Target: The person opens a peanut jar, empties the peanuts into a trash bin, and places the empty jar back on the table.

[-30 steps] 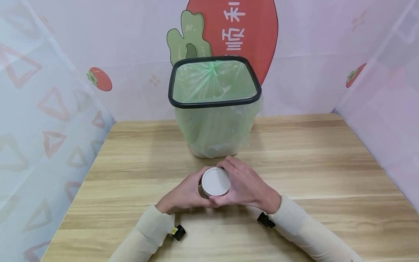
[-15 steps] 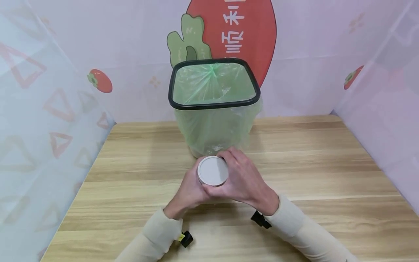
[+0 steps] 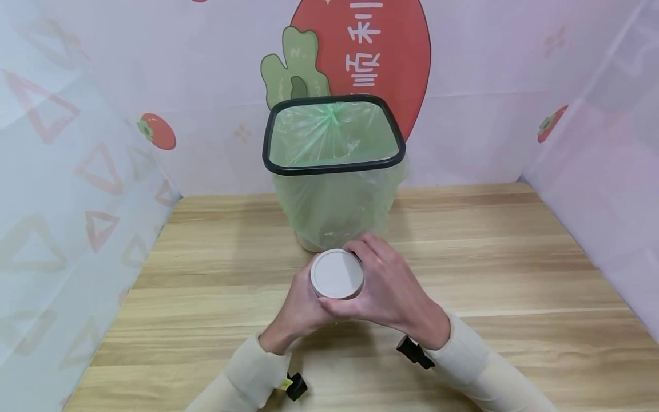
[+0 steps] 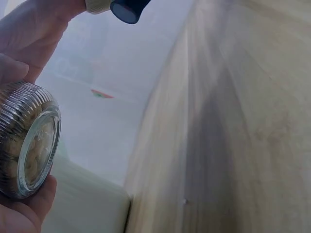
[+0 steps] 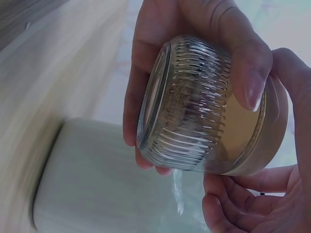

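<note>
A ribbed glass jar with a pale round lid is held between both hands, lifted above the table in front of the bin. Pale brown contents show through the glass and through its base in the left wrist view. My left hand wraps the glass body, its thumb lying across the ribs in the right wrist view. My right hand grips the lid, thumb at the near side and fingers at the far side. From the head view, the lid hides most of the glass.
Behind the hands stands a bin with a black rim and a green plastic liner. The wooden table is bordered by patterned cloth walls at the back and both sides. A tiny pale speck lies on the tabletop.
Both hands raised the jar and moved slightly toward the bin, then came back a little. The left hand has closed in more tightly around the glass beneath the lid.
</note>
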`<state>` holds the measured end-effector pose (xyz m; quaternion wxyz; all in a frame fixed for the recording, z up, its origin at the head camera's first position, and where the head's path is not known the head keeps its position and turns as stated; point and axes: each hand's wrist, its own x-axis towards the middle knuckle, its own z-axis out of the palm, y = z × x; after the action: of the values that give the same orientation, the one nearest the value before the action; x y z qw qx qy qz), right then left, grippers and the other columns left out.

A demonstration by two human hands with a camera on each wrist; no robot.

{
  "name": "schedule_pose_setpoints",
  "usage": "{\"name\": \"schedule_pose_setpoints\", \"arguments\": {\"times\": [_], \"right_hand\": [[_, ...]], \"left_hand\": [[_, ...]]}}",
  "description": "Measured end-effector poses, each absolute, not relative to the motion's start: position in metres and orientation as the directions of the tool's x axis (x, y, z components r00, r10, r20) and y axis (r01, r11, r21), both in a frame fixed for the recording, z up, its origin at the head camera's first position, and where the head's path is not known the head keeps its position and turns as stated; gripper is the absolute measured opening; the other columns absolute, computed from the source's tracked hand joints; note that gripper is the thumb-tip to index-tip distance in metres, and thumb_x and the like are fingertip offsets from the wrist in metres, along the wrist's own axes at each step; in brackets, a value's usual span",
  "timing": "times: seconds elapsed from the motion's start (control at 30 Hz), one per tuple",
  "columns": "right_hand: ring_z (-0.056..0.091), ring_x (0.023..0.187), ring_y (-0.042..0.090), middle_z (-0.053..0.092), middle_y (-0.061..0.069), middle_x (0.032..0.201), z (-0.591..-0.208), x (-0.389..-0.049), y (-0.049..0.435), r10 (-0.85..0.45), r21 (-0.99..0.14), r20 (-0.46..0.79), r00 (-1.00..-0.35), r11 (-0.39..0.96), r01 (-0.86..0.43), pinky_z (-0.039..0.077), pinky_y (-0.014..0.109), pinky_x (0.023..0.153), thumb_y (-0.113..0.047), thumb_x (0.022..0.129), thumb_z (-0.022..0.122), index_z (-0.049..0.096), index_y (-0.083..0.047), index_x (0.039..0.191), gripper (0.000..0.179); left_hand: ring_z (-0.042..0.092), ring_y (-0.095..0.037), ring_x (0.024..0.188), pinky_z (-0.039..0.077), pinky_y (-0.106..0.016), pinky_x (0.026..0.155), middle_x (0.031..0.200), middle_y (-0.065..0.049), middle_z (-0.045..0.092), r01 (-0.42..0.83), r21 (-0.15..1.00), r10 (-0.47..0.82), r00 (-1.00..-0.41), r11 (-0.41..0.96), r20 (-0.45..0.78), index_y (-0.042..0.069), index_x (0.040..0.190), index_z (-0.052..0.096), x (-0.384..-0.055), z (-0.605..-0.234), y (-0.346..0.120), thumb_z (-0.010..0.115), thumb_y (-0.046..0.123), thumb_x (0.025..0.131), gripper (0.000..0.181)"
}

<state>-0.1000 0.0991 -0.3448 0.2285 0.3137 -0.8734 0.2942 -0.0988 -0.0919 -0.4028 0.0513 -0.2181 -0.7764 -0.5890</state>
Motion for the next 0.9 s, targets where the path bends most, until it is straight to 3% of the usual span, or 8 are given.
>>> {"name": "schedule_pose_setpoints", "arguments": {"times": [0.4, 0.9], "right_hand": [[0.064, 0.087, 0.013, 0.065, 0.0, 0.101, -0.338, -0.103, 0.105, -0.403, -0.382, 0.619, -0.674, 0.595, -0.707, 0.061, 0.028, 0.073, -0.05, 0.063, 0.094, 0.071, -0.007, 0.107, 0.066], [0.065, 0.105, 0.012, 0.067, -0.001, 0.114, -0.332, -0.111, 0.118, -0.453, -0.453, 0.586, -0.672, 0.505, -0.735, 0.061, 0.031, 0.086, -0.047, 0.065, 0.097, 0.071, -0.008, 0.12, 0.072]], "left_hand": [[0.07, -0.025, 0.114, 0.058, -0.037, 0.101, 0.128, -0.012, 0.072, 0.464, 0.856, 0.31, -0.868, 0.228, 0.388, 0.005, 0.139, 0.06, -0.106, -0.392, -0.09, 0.097, 0.01, 0.061, 0.087], [0.071, -0.022, 0.11, 0.059, -0.035, 0.099, 0.122, -0.01, 0.075, 0.463, 0.86, 0.336, -0.862, 0.215, 0.38, 0.006, 0.134, 0.064, -0.113, -0.383, -0.084, 0.094, 0.009, 0.062, 0.078]]}}
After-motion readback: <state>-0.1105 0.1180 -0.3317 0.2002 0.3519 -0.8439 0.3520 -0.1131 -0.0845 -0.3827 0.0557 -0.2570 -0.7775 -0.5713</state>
